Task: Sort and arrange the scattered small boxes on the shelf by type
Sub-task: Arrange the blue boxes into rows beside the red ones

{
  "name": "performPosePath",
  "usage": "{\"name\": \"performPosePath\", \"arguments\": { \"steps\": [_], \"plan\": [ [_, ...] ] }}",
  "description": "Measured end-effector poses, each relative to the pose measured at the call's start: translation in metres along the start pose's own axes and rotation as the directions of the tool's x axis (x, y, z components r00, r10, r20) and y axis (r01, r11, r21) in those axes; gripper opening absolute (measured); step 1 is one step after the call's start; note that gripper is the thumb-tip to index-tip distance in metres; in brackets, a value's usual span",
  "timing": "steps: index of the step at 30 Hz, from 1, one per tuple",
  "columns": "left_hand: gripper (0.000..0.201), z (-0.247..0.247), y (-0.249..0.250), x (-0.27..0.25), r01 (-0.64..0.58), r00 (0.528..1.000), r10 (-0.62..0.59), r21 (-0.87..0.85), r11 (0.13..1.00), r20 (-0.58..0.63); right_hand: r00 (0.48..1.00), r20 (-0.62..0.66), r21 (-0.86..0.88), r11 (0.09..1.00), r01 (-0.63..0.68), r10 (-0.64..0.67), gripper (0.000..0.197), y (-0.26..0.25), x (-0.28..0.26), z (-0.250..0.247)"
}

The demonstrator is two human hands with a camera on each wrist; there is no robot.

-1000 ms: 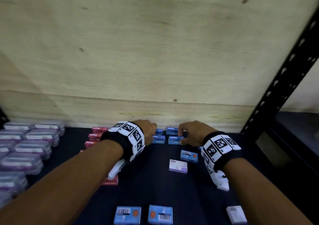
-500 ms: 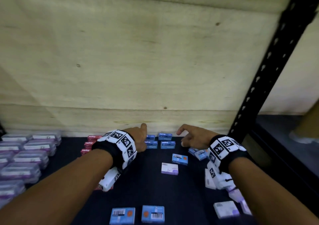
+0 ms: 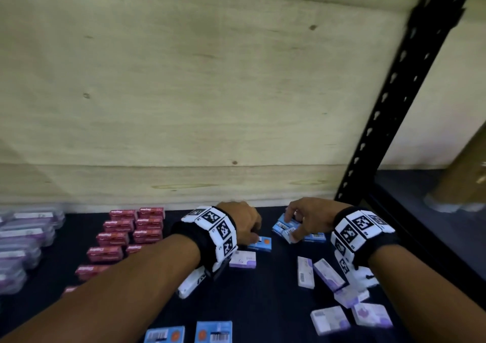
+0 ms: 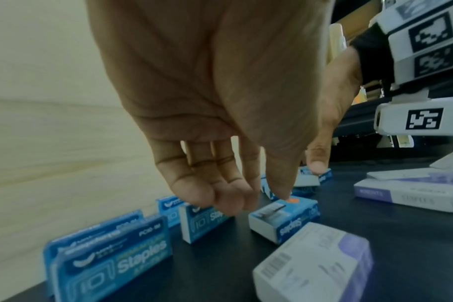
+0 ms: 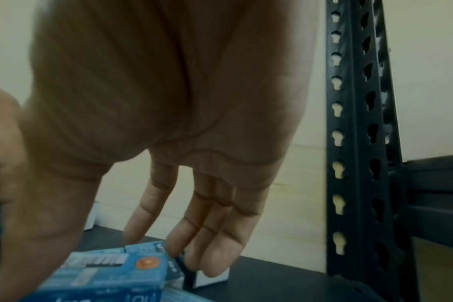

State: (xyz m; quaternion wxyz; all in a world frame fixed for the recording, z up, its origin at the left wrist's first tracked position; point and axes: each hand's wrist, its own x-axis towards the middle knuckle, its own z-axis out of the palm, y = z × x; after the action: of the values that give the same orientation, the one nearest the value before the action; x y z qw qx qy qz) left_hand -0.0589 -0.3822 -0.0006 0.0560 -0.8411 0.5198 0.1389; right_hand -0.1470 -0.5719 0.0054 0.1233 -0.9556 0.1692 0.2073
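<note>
Small blue staple boxes stand in a row [image 4: 111, 251] against the plywood back. My left hand [image 3: 253, 235] [image 4: 259, 200] hovers fingers-down over a loose blue box [image 3: 260, 244] [image 4: 285, 216] lying flat; the thumb tip touches its top and the fingers brush a standing blue box [image 4: 202, 220]. To the right, my right hand [image 3: 290, 224] [image 5: 103, 271] grips a blue box [image 3: 285, 228] [image 5: 103, 273] from a small heap, fingers over its far side and thumb on the near side.
Red boxes [image 3: 126, 232] lie in rows on the left, with clear purple cases [image 3: 23, 235] beyond them. White-and-purple boxes [image 3: 328, 274] are scattered at the right, and one [image 3: 243, 260] lies mid-shelf. Two blue boxes [image 3: 214, 332] lie near the front. A black upright [image 3: 410, 79] bounds the right.
My left hand drew back from the blue row to the loose blue box. My right hand moved right to the blue heap and closed round a box. The camera view shifted right.
</note>
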Motion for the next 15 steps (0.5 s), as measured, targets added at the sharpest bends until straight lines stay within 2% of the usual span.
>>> {"name": "performPosePath", "arguments": {
  "steps": [4, 9, 13, 15],
  "plan": [
    [0.034, 0.007, 0.002, 0.011, -0.012, 0.999, 0.011, 0.013, 1.0, 0.03, 0.999, 0.02, -0.026, 0.999, 0.043, -0.043, 0.042, 0.006, 0.002, 0.003],
    [0.035, 0.012, 0.003, 0.017, -0.021, 0.999, 0.021, 0.021, 1.0, 0.03, 0.997, -0.039, -0.101, 0.993, 0.06, -0.064, 0.042, 0.008, 0.003, 0.01],
    [0.035, 0.008, -0.002, 0.009, -0.047, 0.999, 0.046, 0.009, 0.999, 0.014, 0.996, -0.065, -0.035, 0.997, 0.062, -0.064, 0.038, 0.008, -0.001, 0.007],
    [0.035, 0.004, -0.008, 0.0, -0.055, 0.998, 0.055, 0.008, 0.998, 0.01, 0.994, -0.062, 0.025, 0.995, 0.096, -0.095, 0.026, 0.004, -0.004, 0.004]
  ]
}}
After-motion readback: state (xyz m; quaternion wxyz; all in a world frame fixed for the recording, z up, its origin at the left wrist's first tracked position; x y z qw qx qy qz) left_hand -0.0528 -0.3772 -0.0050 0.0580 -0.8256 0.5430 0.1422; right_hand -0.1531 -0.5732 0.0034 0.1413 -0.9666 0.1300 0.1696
